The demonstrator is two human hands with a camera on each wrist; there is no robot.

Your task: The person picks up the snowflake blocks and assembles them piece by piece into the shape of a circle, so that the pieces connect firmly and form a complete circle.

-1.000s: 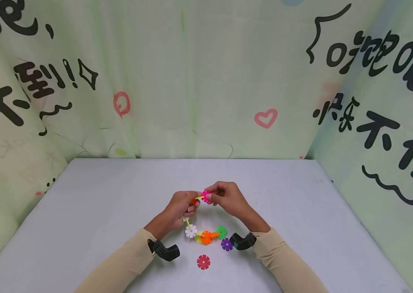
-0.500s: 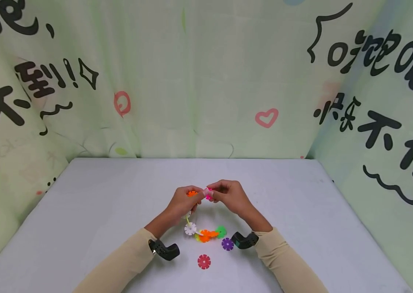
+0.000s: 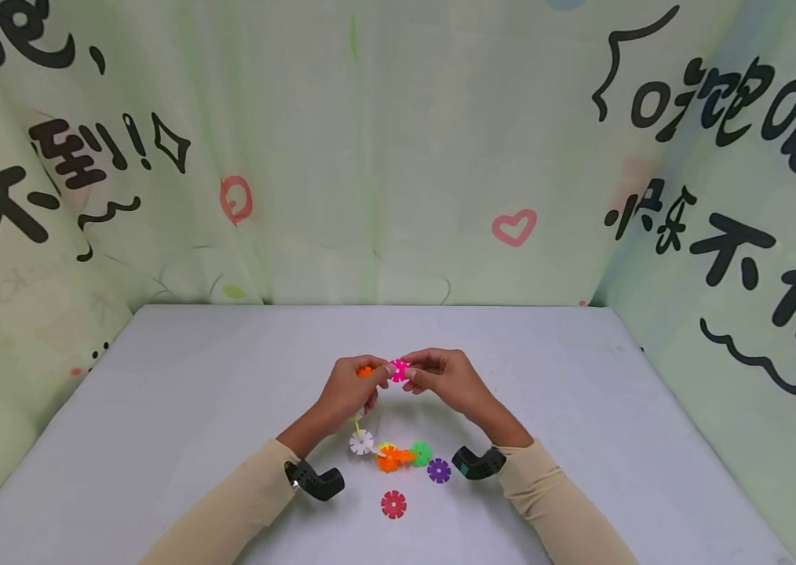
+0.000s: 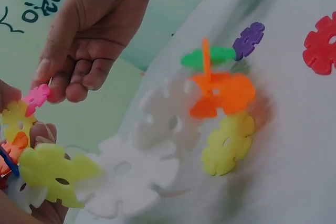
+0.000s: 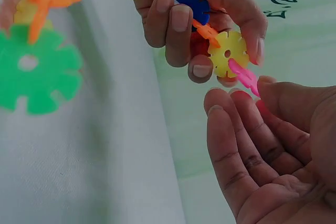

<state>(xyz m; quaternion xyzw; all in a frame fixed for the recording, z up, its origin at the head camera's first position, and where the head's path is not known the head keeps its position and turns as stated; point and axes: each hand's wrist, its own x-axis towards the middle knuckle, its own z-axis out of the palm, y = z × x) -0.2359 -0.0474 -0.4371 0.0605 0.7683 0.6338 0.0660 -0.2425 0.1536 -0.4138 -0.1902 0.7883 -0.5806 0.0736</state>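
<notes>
My left hand (image 3: 345,392) grips one end of a chain of interlocking plastic snowflake discs. Between its fingers are a blue disc (image 5: 192,6), an orange one (image 5: 207,32) and, at the tip, a yellow disc (image 5: 231,51). With thumb and fingers my right hand (image 3: 450,380) pinches a pink snowflake disc (image 3: 398,370), whose edge meets the yellow disc. How deeply their slots engage cannot be told. From the left hand the chain hangs through pale yellow (image 4: 58,177) and white discs (image 4: 128,174) to orange (image 3: 388,458) and green ones (image 3: 421,453).
A loose purple disc (image 3: 439,471) lies on the white table (image 3: 228,377) beside the green end. Nearer the front is a red disc (image 3: 394,504). Printed curtains (image 3: 384,157) surround the table's back and sides. A black camera is strapped on each wrist.
The pink disc has turned to face the head camera between the hands. My left hand has rolled, showing an orange disc above its fingers. The hanging chain has shifted slightly left.
</notes>
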